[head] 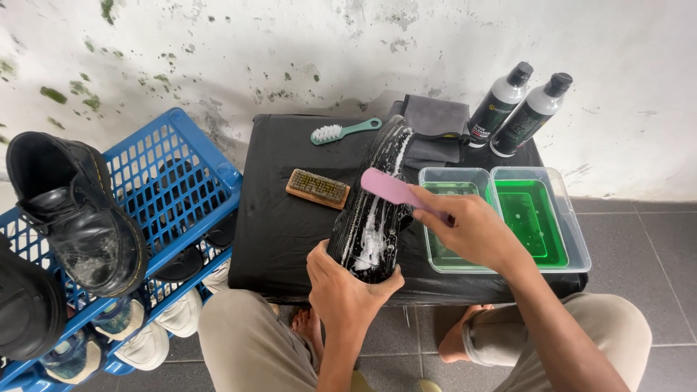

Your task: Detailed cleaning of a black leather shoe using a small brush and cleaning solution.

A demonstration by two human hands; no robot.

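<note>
The left hand (347, 290) grips the soapy black shoe (374, 203) upright above the table (290, 218); the right hand (472, 229) clasps a pink brush (392, 187). Short, firm strokes would suit, shoe held steady.

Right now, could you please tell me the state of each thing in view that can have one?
Black shoe: sole up, streaked with white foam, held at its near end by the left hand.
Pink brush: gripped in the right hand, on the sole.
Two clear tubs: open, holding green liquid.
Two bottles: capped, leaning on the wall.
Green brush: lying unused.
Wooden brush: lying unused.
Grey cloth: folded.
</note>
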